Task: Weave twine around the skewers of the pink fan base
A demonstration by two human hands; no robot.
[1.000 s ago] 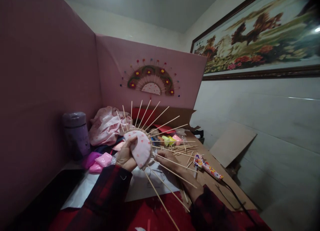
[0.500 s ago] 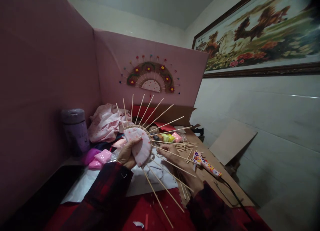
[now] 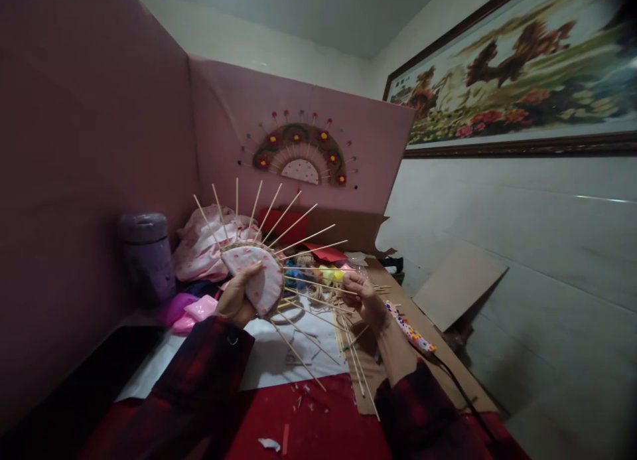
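My left hand (image 3: 235, 299) grips a half-round pink spotted pad (image 3: 259, 279) from which several thin wooden sticks (image 3: 293, 224) fan out like spokes. A band of pale twine runs round the pad's edge. My right hand (image 3: 364, 295) is to the right of the fan, fingers closed, seemingly pinching a strand of twine among the lower sticks; what it holds is too fine to make out. Both forearms wear dark red checked sleeves.
A finished fan decoration (image 3: 298, 156) hangs on the pink board behind. A purple flask (image 3: 146, 254) stands at the left beside pink cloth (image 3: 206, 244). Coloured clay packets (image 3: 332, 273), loose sticks and a patterned glue gun (image 3: 411, 328) with a cord lie on brown cardboard (image 3: 428, 370).
My left hand carried the stick fan left and slightly up. My right hand moved right, away from the pad, and closed its fingers. The view shifted slightly.
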